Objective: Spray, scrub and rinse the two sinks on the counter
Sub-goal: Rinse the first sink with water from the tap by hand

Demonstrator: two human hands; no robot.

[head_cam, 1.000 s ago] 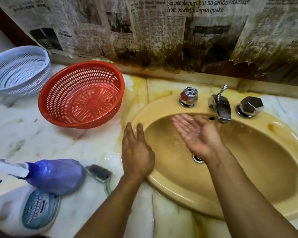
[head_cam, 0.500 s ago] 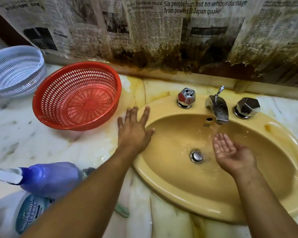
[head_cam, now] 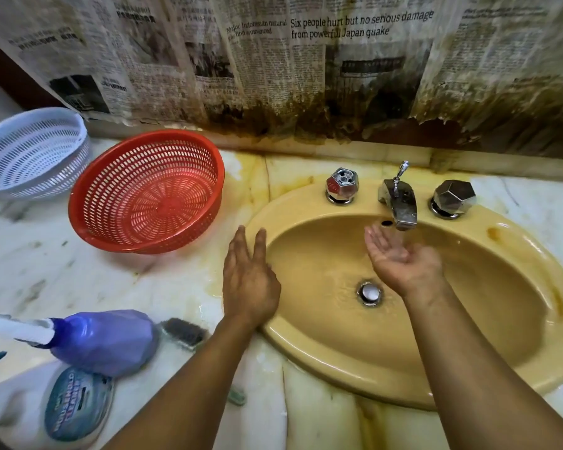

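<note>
The sink [head_cam: 306, 352] is an oval, long side running left-right, set in the right part of the worktop [head_cam: 78, 280]. The spout [head_cam: 400, 206] points at the front edge. It's mustard yellow, wet, with a brownish stain on the back right rim. The left hand [head_cam: 251, 284] lies flat and loose on the left rim, holding nothing. The right hand [head_cam: 403, 264], cupped palm-up and empty, has shifted up under the spout.

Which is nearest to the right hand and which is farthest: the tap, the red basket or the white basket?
1. Tap: just above the right hand, at the back of the sink.
2. Red basket: on the counter, left of the sink.
3. White basket: far left, beyond the red one.
</note>
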